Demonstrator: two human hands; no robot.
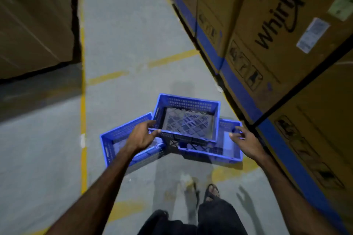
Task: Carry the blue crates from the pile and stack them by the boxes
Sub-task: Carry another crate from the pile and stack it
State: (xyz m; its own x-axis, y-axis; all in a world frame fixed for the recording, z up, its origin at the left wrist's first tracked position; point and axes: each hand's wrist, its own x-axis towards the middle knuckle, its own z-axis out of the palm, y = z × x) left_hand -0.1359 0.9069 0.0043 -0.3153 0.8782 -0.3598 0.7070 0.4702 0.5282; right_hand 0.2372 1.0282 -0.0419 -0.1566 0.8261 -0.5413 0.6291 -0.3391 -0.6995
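Fingers of the left hand [142, 135] curl on the top blue crate's [188, 118] near corner; right hand [243, 140] spread beside it; crate rests across two floor crates [122, 139] by the cardboard boxes [277, 44].

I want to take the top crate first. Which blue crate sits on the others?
The middle crate, raised and bridging the left crate and right crate, which lie lower; the left hand touches its near corner.

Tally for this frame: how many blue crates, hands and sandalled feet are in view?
Blue crates: 3 (top crate, left crate, right crate)
Hands: 2 (left hand, right hand)
Sandalled feet: 1 (foot)
Total: 6
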